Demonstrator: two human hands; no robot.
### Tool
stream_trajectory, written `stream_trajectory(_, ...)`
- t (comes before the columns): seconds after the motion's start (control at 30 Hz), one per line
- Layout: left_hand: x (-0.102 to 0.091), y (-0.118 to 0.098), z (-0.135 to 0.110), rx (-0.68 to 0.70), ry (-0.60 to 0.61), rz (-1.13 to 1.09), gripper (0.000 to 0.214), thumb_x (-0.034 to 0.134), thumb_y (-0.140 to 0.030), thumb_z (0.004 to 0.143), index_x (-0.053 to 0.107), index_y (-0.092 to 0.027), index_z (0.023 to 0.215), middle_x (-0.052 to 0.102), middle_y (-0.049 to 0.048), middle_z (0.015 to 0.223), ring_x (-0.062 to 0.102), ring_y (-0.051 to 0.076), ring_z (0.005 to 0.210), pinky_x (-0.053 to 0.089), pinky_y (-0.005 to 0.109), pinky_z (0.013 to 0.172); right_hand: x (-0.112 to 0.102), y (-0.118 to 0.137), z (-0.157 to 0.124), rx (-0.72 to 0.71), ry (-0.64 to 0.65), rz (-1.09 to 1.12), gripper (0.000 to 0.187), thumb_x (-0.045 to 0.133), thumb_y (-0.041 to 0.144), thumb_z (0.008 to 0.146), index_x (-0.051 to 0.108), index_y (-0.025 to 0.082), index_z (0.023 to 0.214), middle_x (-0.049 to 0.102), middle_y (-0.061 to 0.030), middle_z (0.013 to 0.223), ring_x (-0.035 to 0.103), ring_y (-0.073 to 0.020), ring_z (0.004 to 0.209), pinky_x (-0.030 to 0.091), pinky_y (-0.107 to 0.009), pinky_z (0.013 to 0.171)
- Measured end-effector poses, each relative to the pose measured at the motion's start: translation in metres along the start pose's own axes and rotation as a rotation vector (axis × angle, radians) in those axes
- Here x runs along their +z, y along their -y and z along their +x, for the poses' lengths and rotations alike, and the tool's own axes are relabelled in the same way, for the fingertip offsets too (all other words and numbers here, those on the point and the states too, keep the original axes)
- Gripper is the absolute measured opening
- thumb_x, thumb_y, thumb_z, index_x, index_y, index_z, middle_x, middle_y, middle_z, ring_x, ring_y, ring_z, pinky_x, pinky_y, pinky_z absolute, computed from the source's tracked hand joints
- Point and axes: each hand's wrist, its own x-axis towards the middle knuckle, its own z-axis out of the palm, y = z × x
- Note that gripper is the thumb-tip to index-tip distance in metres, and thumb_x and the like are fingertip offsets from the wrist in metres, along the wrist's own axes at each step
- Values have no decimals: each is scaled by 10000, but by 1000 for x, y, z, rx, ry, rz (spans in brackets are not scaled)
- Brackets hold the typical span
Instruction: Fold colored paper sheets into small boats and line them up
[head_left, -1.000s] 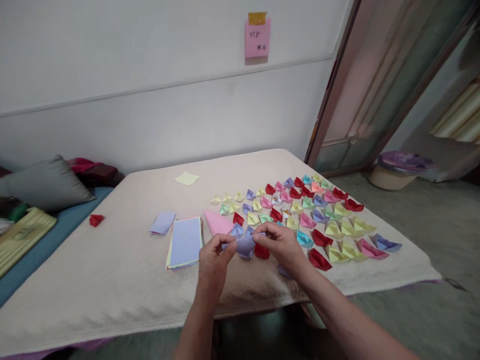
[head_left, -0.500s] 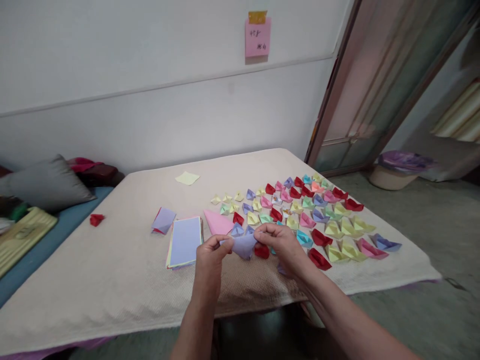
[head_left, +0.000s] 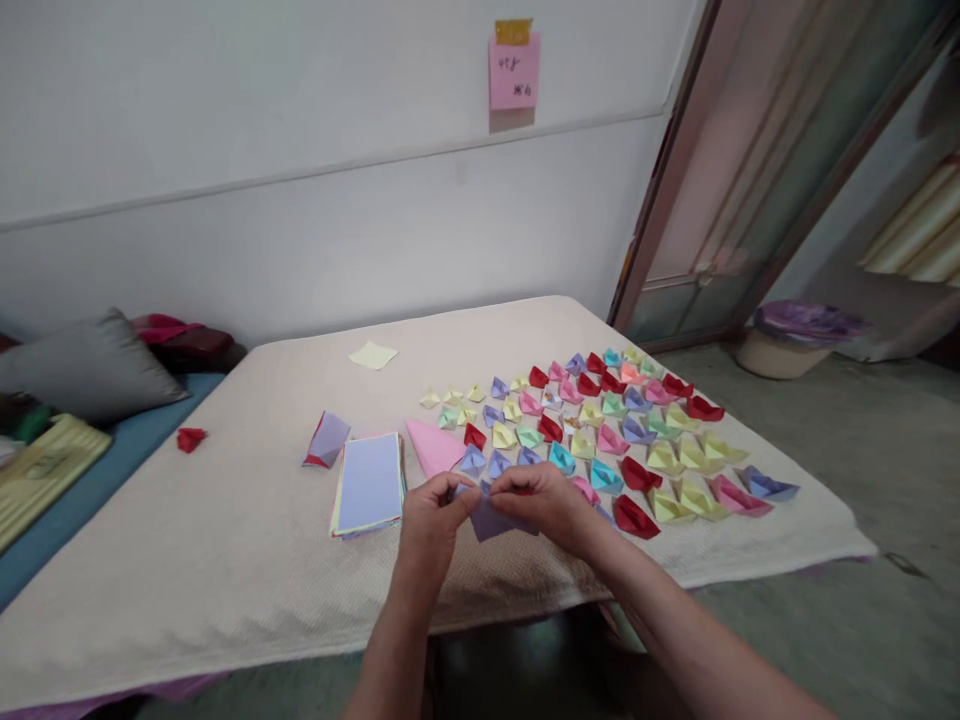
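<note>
Between my two hands is a folded piece of purple paper (head_left: 491,522), held above the near edge of the table. My left hand (head_left: 435,515) pinches its left side with thumb and fingers. On the other side, my right hand (head_left: 544,505) grips the upper right part and hides some of it. Just beyond my hands lie folded paper boats in rows, among them a purple boat (head_left: 472,460) and a turquoise boat (head_left: 561,457). A pink folded paper (head_left: 435,447) and a stack of coloured paper sheets (head_left: 370,485) rest left of them.
A cream cloth covers the table (head_left: 225,560). On it are a purple and red folded paper (head_left: 328,440), a pale yellow sheet (head_left: 373,355) and a red folded paper (head_left: 190,439). A grey cushion (head_left: 124,370) sits at left; a bin (head_left: 787,345) stands on the floor at right.
My hands have drawn closer together and turned the purple paper, whose flat part now hangs down toward me. The things on the table have stayed in place.
</note>
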Motion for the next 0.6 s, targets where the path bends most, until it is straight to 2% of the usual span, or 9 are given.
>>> stream_trajectory(0.1, 5, -2, -1, -9, -23, -76, 128, 704, -266, 659, 672, -156, 716, 569, -39, 581, 481, 103, 565, 352, 212, 547, 2, -1, 0, 20, -5, 7, 137, 605, 257, 691, 632, 169, 589, 457, 40, 493, 355, -81, 448, 240, -206, 419)
stream_trajectory(0.23, 10, -4, -6, 47, -175, -229, 282, 718, -225, 663, 611, -184, 920, 640, -7, 789, 585, 125, 730, 439, 226, 675, 2, -3, 1, -32, -144, 76, 178, 599, 311, 711, 574, 176, 598, 435, 43, 521, 341, -87, 470, 245, -212, 434)
stream_trajectory(0.33, 12, -4, -10, 136, -264, -166, 205, 680, -223, 713, 601, -186, 898, 642, 17, 863, 597, 132, 788, 451, 234, 721, 3, -4, 2, -57, -216, 37, 177, 585, 304, 727, 561, 177, 607, 420, 44, 527, 340, -94, 485, 262, -219, 455)
stream_trajectory(0.47, 13, -2, -12, 258, -308, -66, 94, 633, -229, 757, 616, -189, 841, 622, 46, 999, 594, 159, 892, 453, 260, 788, 7, -5, 1, -124, -262, -131, 159, 552, 246, 756, 557, 177, 614, 488, 22, 574, 429, -120, 569, 331, -230, 544)
stream_trajectory(0.6, 14, 1, -10, 262, -324, -25, 72, 624, -231, 760, 627, -186, 817, 607, 56, 1060, 594, 161, 892, 454, 275, 802, 11, -7, 0, -197, -274, -226, 159, 533, 223, 787, 554, 184, 634, 530, 16, 604, 466, -130, 596, 349, -236, 580)
